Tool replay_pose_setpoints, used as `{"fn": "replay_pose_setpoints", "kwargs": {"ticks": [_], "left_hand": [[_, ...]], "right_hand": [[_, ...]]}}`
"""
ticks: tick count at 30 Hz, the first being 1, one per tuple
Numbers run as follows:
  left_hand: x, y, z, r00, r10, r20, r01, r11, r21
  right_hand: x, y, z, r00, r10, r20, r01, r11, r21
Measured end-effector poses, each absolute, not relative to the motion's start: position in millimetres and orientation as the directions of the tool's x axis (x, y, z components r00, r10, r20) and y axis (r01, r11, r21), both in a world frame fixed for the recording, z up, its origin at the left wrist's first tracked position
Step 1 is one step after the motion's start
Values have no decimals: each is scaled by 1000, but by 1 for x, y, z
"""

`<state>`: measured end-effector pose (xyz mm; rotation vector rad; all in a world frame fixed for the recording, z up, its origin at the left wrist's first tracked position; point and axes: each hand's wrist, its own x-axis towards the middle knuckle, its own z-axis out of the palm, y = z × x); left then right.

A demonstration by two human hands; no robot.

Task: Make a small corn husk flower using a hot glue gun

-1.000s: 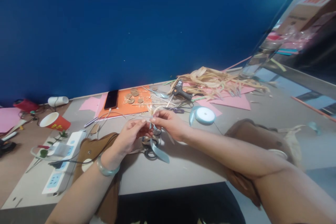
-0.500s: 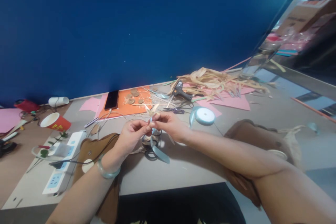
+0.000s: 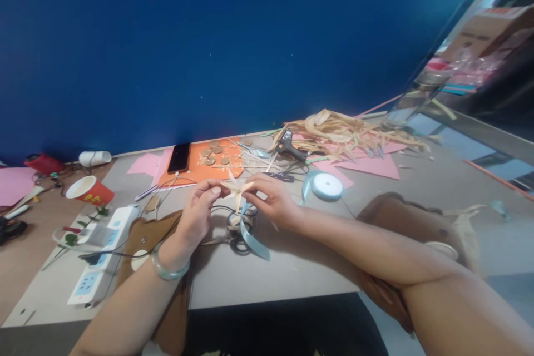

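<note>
Between my two hands is a small pale flower (image 3: 237, 190) with pointed petals, tilted so that it faces me. My left hand (image 3: 199, 206), with a pale bangle at the wrist, pinches a petal on its left side. My right hand (image 3: 270, 197) has thumb and fingers closed on the flower's right side. A light blue ribbon (image 3: 253, 245) hangs down below the flower, its end curling over the table. Behind and under the ribbon lie dark scissor handles (image 3: 240, 246) and a roll-like thing, partly hidden.
Beyond my hands lie a glue gun (image 3: 287, 144), a ribbon spool (image 3: 327, 185), a heap of dried husk strips (image 3: 334, 128) and a phone (image 3: 179, 158) on orange card. At left are a power strip (image 3: 98, 267) and a red paper cup (image 3: 94, 192). A blue partition (image 3: 250, 39) closes off the back.
The flower has turned from upright to facing me and its petals are spread wider. My hands have moved apart, from the stem to the petals on either side.
</note>
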<state>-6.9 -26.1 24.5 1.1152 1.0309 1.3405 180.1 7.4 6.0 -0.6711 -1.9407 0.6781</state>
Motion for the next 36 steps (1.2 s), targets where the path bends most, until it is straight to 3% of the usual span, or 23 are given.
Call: {"fn": "replay_pose_setpoints", "kwargs": {"ticks": [6, 14, 20, 27, 36], "left_hand": [[-5, -26, 23, 80, 995, 59, -149, -46, 988], [-2, -28, 25, 143, 990, 17, -136, 3, 991], [-7, -24, 24, 58, 997, 41, -129, -33, 991], [-9, -27, 34, 38, 996, 84, 73, -86, 994], [-12, -24, 29, 72, 993, 92, 36, -95, 995]], "right_hand": [[180, 13, -1, -412, 673, 614, 222, 728, -649], [180, 13, 0, -408, 699, 588, 221, 700, -679], [180, 16, -4, -493, 652, 576, 218, 733, -644], [180, 16, -12, -584, 601, 545, 242, 770, -590], [181, 18, -12, -633, 543, 552, 247, 817, -521]]}}
